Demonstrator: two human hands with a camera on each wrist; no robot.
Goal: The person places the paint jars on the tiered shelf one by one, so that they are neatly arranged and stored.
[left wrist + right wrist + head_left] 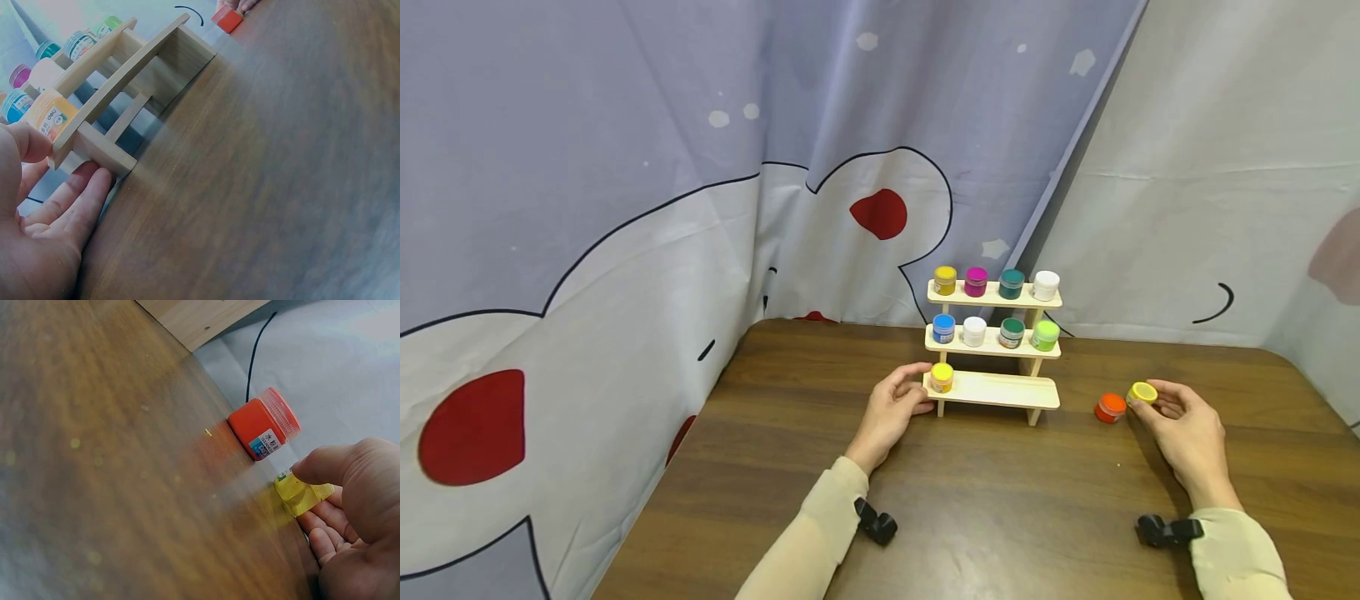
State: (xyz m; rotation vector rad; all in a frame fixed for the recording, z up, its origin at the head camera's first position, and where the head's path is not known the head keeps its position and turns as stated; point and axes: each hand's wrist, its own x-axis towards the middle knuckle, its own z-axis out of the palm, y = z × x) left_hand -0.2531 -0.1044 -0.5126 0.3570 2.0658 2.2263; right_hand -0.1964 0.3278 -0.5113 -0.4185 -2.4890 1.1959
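Observation:
A three-tiered wooden stand carries small paint jars. My left hand holds the left end of its lowest tier, thumb at the front corner and fingers against the side. Right beside that thumb, an orange-yellow paint jar sits on the tier. My right hand pinches a yellow paint jar between thumb and fingers, at the table surface right of the stand. Just left of it stands a red-orange paint jar, with its label facing the right wrist camera.
The top tier bears yellow, magenta, teal and white jars. On the middle tier are blue, white, dark green and light green jars. A patterned curtain hangs behind the brown wooden table.

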